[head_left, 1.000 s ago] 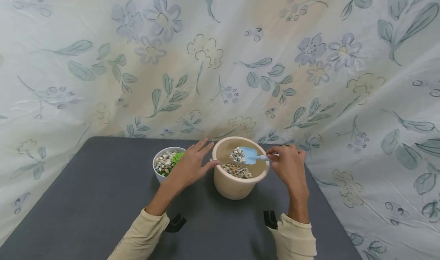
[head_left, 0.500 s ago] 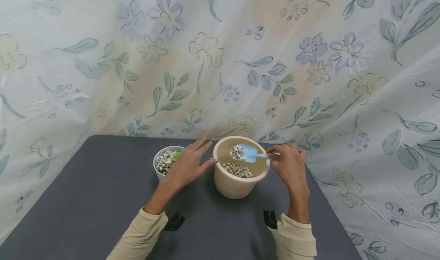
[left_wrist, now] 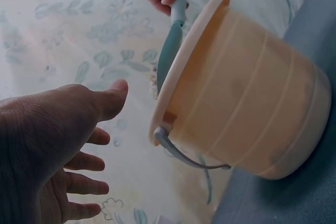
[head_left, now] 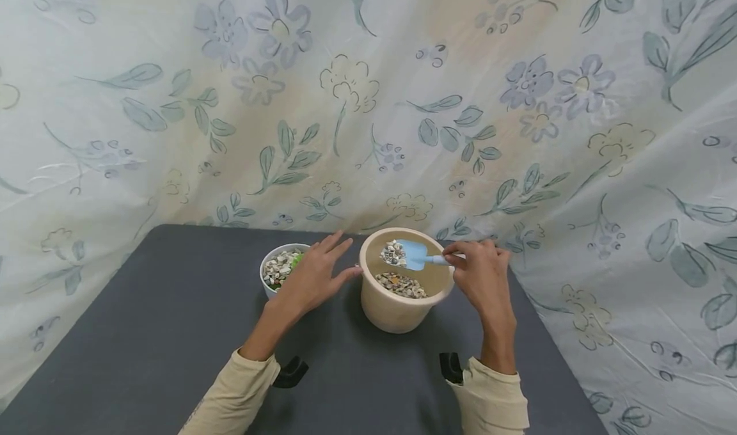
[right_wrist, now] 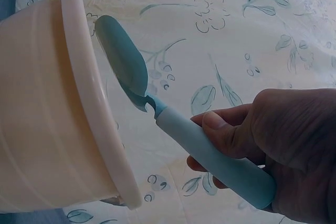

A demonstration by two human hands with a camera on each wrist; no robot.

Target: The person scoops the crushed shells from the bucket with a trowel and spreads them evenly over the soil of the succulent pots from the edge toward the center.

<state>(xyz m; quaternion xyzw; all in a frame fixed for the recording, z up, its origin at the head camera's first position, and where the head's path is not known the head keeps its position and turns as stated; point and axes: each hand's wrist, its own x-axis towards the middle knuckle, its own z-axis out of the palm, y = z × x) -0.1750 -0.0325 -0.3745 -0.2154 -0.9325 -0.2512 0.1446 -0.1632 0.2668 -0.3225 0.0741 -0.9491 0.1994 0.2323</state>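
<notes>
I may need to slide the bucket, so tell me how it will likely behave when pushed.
The bucket likely has some weight down low, since pebbles lie well below its rim. A high push might still tip it, as it narrows downward. The handle, hanging down one side, could swing.

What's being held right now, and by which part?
The right hand holds the small blue shovel by its handle; the left hand holds nothing.

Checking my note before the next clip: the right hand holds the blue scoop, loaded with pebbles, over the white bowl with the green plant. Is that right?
Not quite: the container is wrong. The head view shows the right hand holding the blue scoop, loaded with pebbles, over the beige bucket.
</notes>
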